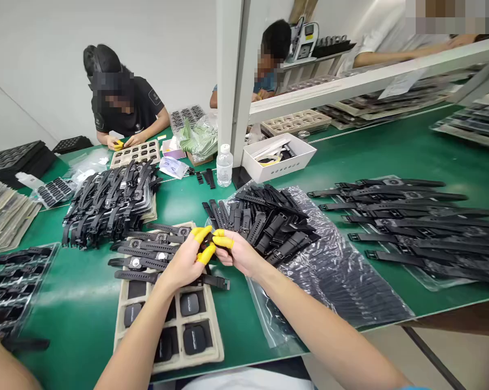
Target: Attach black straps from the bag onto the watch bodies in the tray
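Note:
In the middle of the view my left hand (185, 262) and my right hand (240, 252) meet, with yellow covers on the fingertips. Both are closed on a small black watch part (206, 238), mostly hidden by the fingers. Below them lies a beige tray (217, 346). Its front cells hold square black watch bodies (194, 338). Watches with straps (147, 246) lie across its back half. A black strap end (217, 281) sticks out below my left hand. Right behind my right hand is a pile of loose black straps (269, 222).
Clear plastic bags (342, 281) of straps lie to the right, beside rows of strapped watches (415, 222). A white box (279, 157) and a water bottle (224, 165) stand near a white post (230, 81). Stacked watches (110, 203) are at left. A co-worker (126, 108) sits opposite.

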Tool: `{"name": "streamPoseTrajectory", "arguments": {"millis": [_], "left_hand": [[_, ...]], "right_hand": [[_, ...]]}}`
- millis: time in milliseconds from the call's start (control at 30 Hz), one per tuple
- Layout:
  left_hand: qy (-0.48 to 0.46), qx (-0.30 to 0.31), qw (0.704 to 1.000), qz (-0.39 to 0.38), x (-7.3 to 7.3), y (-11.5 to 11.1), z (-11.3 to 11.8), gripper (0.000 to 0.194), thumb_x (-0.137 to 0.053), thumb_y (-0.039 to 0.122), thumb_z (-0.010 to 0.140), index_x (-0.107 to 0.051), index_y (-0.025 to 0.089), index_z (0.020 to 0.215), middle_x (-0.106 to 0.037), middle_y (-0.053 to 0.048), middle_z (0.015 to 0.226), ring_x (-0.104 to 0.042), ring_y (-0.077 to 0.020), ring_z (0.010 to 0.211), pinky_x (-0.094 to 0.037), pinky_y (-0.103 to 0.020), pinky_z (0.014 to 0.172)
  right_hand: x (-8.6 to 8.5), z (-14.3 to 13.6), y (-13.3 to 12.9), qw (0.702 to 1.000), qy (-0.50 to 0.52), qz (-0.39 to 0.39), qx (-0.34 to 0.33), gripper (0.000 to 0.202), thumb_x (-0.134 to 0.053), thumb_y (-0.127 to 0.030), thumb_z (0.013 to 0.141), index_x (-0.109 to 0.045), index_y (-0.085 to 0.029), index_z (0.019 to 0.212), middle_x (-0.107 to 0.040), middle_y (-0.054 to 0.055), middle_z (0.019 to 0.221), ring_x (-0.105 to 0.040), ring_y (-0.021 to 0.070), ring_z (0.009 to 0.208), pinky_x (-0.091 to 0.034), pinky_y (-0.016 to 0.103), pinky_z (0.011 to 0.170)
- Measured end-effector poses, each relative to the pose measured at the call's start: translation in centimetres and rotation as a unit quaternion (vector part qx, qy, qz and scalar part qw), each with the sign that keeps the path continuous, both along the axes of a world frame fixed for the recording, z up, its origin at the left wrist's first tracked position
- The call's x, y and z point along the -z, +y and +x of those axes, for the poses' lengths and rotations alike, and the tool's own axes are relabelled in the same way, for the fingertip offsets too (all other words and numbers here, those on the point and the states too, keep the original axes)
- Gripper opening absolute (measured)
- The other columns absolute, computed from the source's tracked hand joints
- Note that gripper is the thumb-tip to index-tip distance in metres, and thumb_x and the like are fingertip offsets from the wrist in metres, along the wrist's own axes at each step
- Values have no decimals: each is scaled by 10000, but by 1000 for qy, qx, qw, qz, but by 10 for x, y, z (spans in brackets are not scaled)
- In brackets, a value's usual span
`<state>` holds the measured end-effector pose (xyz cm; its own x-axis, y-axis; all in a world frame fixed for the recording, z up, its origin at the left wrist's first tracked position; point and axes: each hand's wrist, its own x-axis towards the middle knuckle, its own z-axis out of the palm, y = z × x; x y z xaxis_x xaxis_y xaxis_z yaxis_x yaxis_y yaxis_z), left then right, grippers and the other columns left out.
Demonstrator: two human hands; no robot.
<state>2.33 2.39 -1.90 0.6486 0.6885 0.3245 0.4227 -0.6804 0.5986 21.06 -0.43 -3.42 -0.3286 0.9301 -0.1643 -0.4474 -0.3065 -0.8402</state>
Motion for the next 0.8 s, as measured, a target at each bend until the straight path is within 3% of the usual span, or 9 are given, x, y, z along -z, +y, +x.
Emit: {"name": "streamPoseTrajectory", "arguments": {"millis": [100, 167, 333, 467, 533, 567, 667, 733, 800], "left_hand": [[-31, -17, 998, 50, -4, 1, 4, 524, -462, 177, 1041, -435, 216, 1563, -634, -154, 1412, -621, -243, 1337, -543, -422, 1136], [-21, -37, 994, 101, -16, 5, 5, 536, -421, 123, 1027, -447, 209, 1556, -645, -150, 1404, -618, -241, 1343, -538, -412, 1138], [129, -106, 968, 188, -74, 23, -16, 468, -470, 98, 959, -592, 155, 1407, -717, -153, 1264, -696, -268, 1180, -578, -408, 1035], [343, -113, 910, 204, -113, 23, -45, 327, -486, 92, 903, -743, 173, 1089, -762, -130, 985, -732, -301, 943, -586, -441, 893], [374, -122, 897, 200, -120, 16, -66, 334, -473, 125, 904, -754, 186, 1074, -770, -131, 987, -730, -304, 910, -580, -438, 861], [373, -125, 900, 189, -122, 12, -79, 345, -465, 152, 913, -755, 190, 1096, -775, -131, 1018, -731, -302, 917, -581, -428, 852], [351, -128, 921, 113, -121, 0, -125, 364, -441, 239, 945, -752, 199, 1129, -787, -117, 1087, -739, -281, 949, -590, -382, 847], [345, -128, 929, 35, -119, -9, -153, 368, -434, 267, 949, -753, 198, 1118, -796, -107, 1099, -747, -269, 964, -595, -362, 867], [347, -127, 928, -51, -117, -17, -172, 364, -441, 253, 930, -752, 203, 1112, -799, -93, 1120, -750, -257, 994, -587, -348, 908]], "right_hand": [[2, 1, 1, 986, -84, 119, 79, 423, -774, -578, 827, -563, -218, 895, -497, -79, 584, -369, 83, 478, -291, 226, 456], [4, 3, 2, 970, -135, 167, 115, 410, -768, -577, 843, -599, -214, 932, -524, -58, 661, -415, 97, 546, -336, 241, 506], [7, 7, 1, 942, -224, 212, 132, 358, -640, -563, 938, -648, -212, 1006, -565, -29, 744, -465, 124, 629, -397, 274, 594], [0, 13, 1, 904, -316, 257, 128, 354, -561, -538, 987, -684, -207, 1012, -616, 3, 761, -526, 157, 652, -450, 306, 633], [-3, 23, 5, 855, -387, 292, 185, 346, -519, -490, 1012, -704, -203, 1070, -684, 69, 899, -618, 218, 812, -513, 366, 756], [-4, 30, 8, 816, -435, 302, 233, 340, -504, -450, 1018, -707, -197, 1119, -704, 113, 1011, -636, 262, 952, -521, 414, 854], [-1, 55, 17, 683, -590, 246, 355, 382, -498, -334, 986, -673, -147, 1269, -644, 221, 1300, -496, 382, 1312, -424, 568, 1068], [6, 67, 21, 632, -664, 184, 355, 414, -515, -306, 952, -659, -97, 1280, -579, 267, 1401, -386, 426, 1423, -355, 631, 1121], [14, 71, 23, 608, -712, 156, 315, 397, -527, -305, 933, -680, -70, 1213, -535, 287, 1459, -319, 443, 1475, -302, 663, 1150]]}}
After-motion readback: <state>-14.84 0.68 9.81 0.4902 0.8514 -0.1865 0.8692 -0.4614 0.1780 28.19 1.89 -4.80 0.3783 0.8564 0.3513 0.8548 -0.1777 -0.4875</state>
